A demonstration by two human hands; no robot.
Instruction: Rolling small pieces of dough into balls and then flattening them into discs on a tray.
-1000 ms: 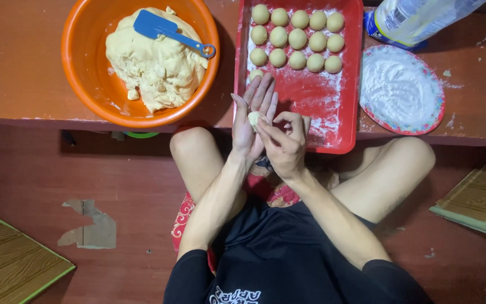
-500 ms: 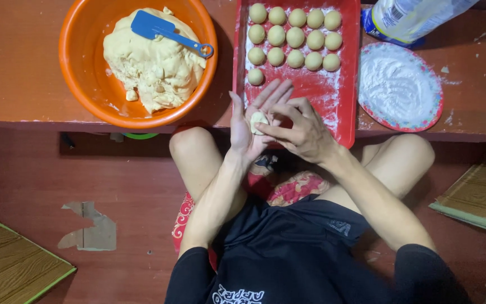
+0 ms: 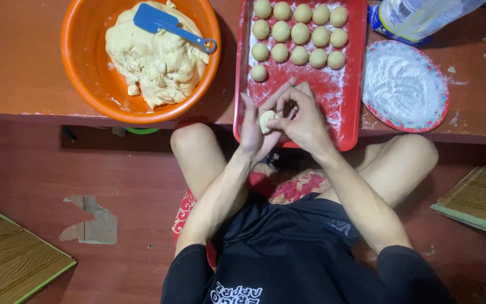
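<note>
A small pale dough piece (image 3: 266, 120) sits pressed between my two palms over the near end of the red tray (image 3: 344, 121). My left hand (image 3: 254, 126) lies under it with fingers stretched out. My right hand (image 3: 305, 118) covers it from the right, fingers curled over the dough. Several rolled dough balls (image 3: 301, 32) stand in rows at the far end of the floured tray. An orange bowl (image 3: 85, 84) to the left holds a big lump of dough (image 3: 153, 62) with a blue spatula (image 3: 167, 25) resting on it.
A patterned plate of white flour (image 3: 403, 84) sits right of the tray, with a clear plastic bottle (image 3: 417, 17) lying behind it. All rest on a low reddish-brown table (image 3: 18, 62). My bent knees reach under its front edge. Wooden boards lie on the floor at both sides.
My hands have shifted slightly toward the tray's near end, and my right hand has closed further over the dough piece on my left palm. One more ball stands on the tray than a second ago.
</note>
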